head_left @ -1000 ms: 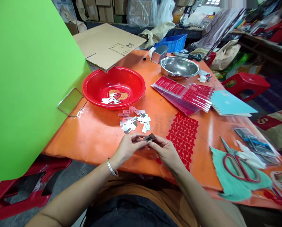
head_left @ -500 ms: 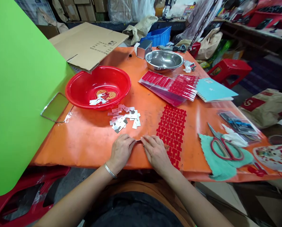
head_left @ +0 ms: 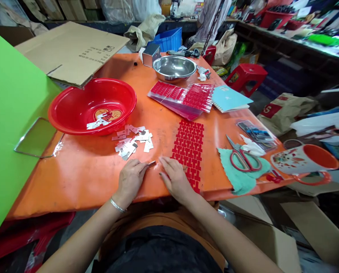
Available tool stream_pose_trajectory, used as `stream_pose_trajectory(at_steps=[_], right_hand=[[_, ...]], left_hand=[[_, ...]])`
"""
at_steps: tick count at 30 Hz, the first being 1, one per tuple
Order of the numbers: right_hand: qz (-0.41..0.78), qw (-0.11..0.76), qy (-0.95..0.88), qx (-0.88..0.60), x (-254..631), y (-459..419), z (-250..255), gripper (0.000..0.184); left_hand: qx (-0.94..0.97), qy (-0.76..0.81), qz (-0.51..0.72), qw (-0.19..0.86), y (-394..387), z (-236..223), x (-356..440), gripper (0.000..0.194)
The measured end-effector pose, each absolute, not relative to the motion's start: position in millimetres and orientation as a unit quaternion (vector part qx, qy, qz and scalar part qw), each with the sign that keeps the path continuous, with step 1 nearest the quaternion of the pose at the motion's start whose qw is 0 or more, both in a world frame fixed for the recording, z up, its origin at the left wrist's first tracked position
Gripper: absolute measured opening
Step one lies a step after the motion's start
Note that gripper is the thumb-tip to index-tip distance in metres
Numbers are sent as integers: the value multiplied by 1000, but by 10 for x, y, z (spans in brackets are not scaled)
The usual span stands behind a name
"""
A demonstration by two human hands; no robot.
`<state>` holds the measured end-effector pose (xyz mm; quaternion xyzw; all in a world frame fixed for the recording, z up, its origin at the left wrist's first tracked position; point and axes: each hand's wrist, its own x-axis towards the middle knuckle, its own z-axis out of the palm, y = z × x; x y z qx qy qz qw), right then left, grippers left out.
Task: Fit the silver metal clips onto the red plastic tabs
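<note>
My left hand pinches a small flat metal plate between thumb and fingertips, its end jutting out to the right. Just right of it, my right hand hovers low over the table with thumb and fingers apart and nothing seen between them. Beyond my left hand lies a loose heap of small white and pinkish metal plates, some with notches. A sheet of red T-shaped pieces lies beside my right hand, which covers part of its near left edge.
A red basin holds several plates, left of the heap. Further back stand a steel bowl, plastic-wrapped red sheets and a blue notebook. Scissors rest on a green cloth, near a mug. A green board rises at left.
My right hand has come away from the small plate, its fingers opening. My left hand keeps the plate, now tilted. The camera view has swung to the right.
</note>
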<state>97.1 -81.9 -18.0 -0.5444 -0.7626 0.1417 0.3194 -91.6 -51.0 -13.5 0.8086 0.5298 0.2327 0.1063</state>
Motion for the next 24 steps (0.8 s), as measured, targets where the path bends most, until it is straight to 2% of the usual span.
stream_pose_trajectory(at_steps=[2,4,9,13,16,24], right_hand=[[217,396,-682,-575,1155,-870,-90,29],[274,423,-601,-620,1394,-928,-8,15],[324,338,-579,-668,1782,-1074,55,10],[299,300,-613,-667,1782,-1150,-10,9],[260,307,-605,-687,1807,-1146,-75,10],[208,313,-612,-696,1864,-1059,-156,11]], left_hand=[[783,542,259,161,-492,-83,-921,21],[733,564,286,250,-486,-11,-896,17],[592,537,320,510,-539,144,-647,16],[521,468,307,645,-618,126,-361,18],[470,458,302,692,-657,60,-194,14],[455,461,280,709,-668,3,9,11]])
